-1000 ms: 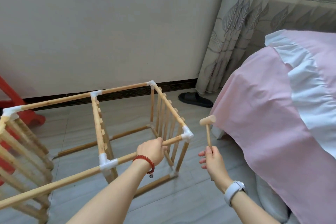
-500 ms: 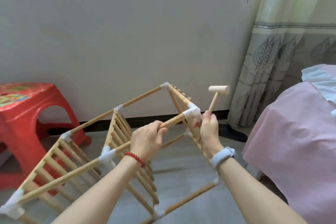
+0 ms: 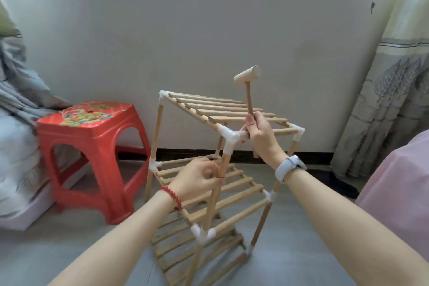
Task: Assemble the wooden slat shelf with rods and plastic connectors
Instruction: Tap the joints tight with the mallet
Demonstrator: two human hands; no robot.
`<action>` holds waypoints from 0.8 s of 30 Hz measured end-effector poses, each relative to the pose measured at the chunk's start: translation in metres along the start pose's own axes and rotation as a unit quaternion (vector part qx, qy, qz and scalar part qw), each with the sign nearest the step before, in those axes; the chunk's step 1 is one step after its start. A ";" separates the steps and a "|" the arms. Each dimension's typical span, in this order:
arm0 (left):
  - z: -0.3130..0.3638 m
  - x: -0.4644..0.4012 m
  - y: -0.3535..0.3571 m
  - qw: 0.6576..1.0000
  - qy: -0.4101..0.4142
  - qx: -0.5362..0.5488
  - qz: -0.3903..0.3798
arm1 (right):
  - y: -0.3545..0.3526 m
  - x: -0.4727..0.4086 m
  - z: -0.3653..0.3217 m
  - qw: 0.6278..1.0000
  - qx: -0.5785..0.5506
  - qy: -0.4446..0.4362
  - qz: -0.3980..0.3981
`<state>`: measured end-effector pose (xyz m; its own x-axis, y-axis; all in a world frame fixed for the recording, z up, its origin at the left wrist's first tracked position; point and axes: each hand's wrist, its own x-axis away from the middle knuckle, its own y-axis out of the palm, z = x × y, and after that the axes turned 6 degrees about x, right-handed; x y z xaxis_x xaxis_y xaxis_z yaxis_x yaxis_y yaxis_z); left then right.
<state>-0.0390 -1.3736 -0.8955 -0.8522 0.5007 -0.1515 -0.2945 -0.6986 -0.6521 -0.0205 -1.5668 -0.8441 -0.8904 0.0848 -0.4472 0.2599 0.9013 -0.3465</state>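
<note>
The wooden slat shelf (image 3: 209,109) stands nearly upright on the floor, three slatted tiers joined by rods and white plastic connectors (image 3: 228,138). My left hand (image 3: 197,177) grips the near front upright rod (image 3: 222,165) just below the top corner connector. My right hand (image 3: 260,133) holds a small wooden mallet (image 3: 247,76) by its handle, head up, and also rests against the top front rail beside that connector.
A red plastic stool (image 3: 92,137) stands left of the shelf. Grey bedding (image 3: 16,100) lies at the far left. A curtain (image 3: 394,76) hangs at the right, a pink cover (image 3: 399,181) below it, and a dark slipper (image 3: 341,183) sits on the floor.
The shelf has been swung from lying on its side to standing upright. My left hand kept its grip on the rod; my right hand came onto the top rail with the mallet.
</note>
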 end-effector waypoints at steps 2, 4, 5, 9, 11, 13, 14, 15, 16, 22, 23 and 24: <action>-0.004 0.007 -0.013 0.996 0.029 -0.071 0.033 | 0.003 0.010 0.000 1.000 -0.010 -0.002 -0.021; -0.010 0.017 -0.021 0.974 0.100 -0.124 0.161 | 0.003 0.021 0.005 0.999 -0.002 0.009 -0.047; -0.013 0.023 -0.024 0.954 0.144 -0.144 0.221 | 0.000 0.027 0.009 0.998 0.012 0.020 -0.056; -0.012 0.024 -0.027 0.938 0.172 -0.225 0.198 | -0.021 0.043 0.015 0.996 0.032 0.079 -0.041; -0.006 0.015 -0.022 0.948 0.119 -0.280 0.089 | -0.035 0.047 0.011 0.993 0.077 0.079 -0.035; 0.000 0.005 -0.011 0.945 0.097 -0.305 0.071 | -0.052 0.053 0.006 0.988 0.140 0.065 -0.029; 0.004 0.002 -0.005 0.944 0.086 -0.302 0.104 | -0.059 0.057 0.003 0.985 0.158 0.060 -0.027; 0.011 -0.002 0.001 0.941 0.068 -0.299 0.141 | -0.070 0.062 -0.001 0.985 0.161 0.058 -0.023; 0.017 -0.006 0.007 0.937 0.051 -0.303 0.165 | -0.080 0.067 -0.005 0.987 0.146 0.061 -0.024; 0.053 -0.017 0.038 0.921 0.019 -0.357 0.153 | -0.121 0.094 -0.012 0.982 0.152 0.111 0.024; 0.058 -0.019 0.040 0.920 0.021 -0.363 0.148 | -0.126 0.095 -0.013 0.980 0.160 0.111 0.037; 0.062 -0.021 0.041 0.921 0.020 -0.363 0.141 | -0.129 0.094 -0.013 0.979 0.167 0.108 0.044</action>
<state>-0.0600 -1.4440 -0.8732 -0.8300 0.3791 -0.4091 0.3160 -0.2848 -0.9050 -0.1430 -1.6692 -0.8306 -0.9076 0.2764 -0.3159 0.4154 0.6997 -0.5813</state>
